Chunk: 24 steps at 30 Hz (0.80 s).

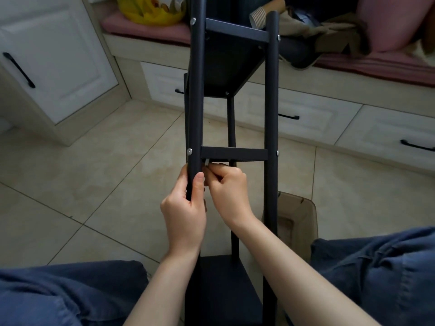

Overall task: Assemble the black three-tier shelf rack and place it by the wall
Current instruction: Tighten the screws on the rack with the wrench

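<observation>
1. I am steadying the rack [270, 90] as it is lying tilted between my knees, its far end pointing toward the window seat [353, 64] and its near shelf [221, 290] sitting low between my legs.
2. My left hand [186, 208] is grasping the left post [196, 102], fingers wrapped round it and thumb lying up along the tube, just below the middle shelf [234, 152].
3. My right hand [229, 189] is pinching a small silvery key [207, 161] right under that shelf, touching the inner side of the same post; the two hands are almost meeting.
4. I am judging the rack to be stiff and fairly light, but long and awkward, so it is likely swinging easily if held at one end.
5. The painted tubes are looking smooth, perhaps slippery; I am reckoning the best hold is on two posts close to a shelf joint.
6. The bolt [189, 151] is sitting just above my left thumb.
</observation>
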Each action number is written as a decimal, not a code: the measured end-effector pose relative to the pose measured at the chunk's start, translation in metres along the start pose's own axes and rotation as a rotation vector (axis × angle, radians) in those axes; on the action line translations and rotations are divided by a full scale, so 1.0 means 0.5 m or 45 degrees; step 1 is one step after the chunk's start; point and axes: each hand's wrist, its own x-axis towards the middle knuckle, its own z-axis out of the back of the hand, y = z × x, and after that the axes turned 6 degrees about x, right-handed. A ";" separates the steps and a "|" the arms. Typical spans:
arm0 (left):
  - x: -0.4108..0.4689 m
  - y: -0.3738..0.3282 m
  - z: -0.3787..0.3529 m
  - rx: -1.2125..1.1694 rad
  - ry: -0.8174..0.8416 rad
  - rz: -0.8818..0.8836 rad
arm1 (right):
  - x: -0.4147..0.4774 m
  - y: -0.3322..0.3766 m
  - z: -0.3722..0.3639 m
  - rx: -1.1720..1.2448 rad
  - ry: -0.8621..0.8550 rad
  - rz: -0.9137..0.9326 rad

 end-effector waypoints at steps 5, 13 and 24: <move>-0.001 0.008 0.003 -0.010 -0.004 -0.009 | 0.007 -0.013 -0.018 -0.020 -0.053 0.120; 0.000 0.011 -0.001 -0.003 0.000 -0.028 | 0.006 -0.017 -0.018 -0.074 -0.060 0.182; -0.006 0.017 -0.003 -0.045 -0.022 0.026 | -0.019 0.007 0.018 -0.069 -0.034 0.041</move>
